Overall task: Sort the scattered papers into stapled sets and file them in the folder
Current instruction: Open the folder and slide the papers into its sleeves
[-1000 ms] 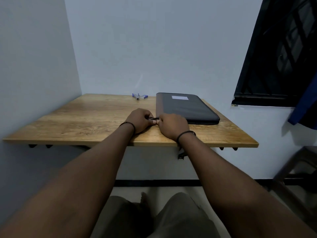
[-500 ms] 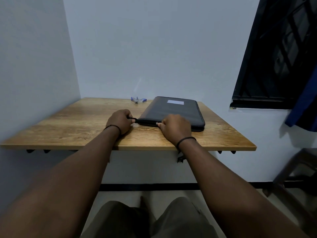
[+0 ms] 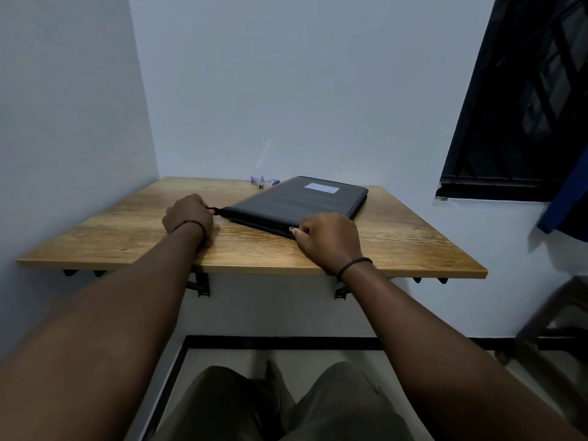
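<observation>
A dark zip folder (image 3: 299,202) with a pale label lies slanted on the wooden table (image 3: 127,230). My left hand (image 3: 188,216) grips a small tab at the folder's near-left corner. Further right along the near edge, my right hand (image 3: 327,238) pinches the metal zip pull (image 3: 291,229). A small blue and silver stapler (image 3: 264,182) lies at the back of the table, just left of the folder. No loose papers are in view.
Walls close the table in on the left and at the back. A dark window (image 3: 515,100) is at the right, with blue cloth (image 3: 569,198) hanging beside it. A dark chair (image 3: 553,329) stands at the lower right. My knees are under the table's front edge.
The folder has swung round, its near-left corner now further left. My hands have spread apart, the right hand sliding the zip pull to the right along the near edge.
</observation>
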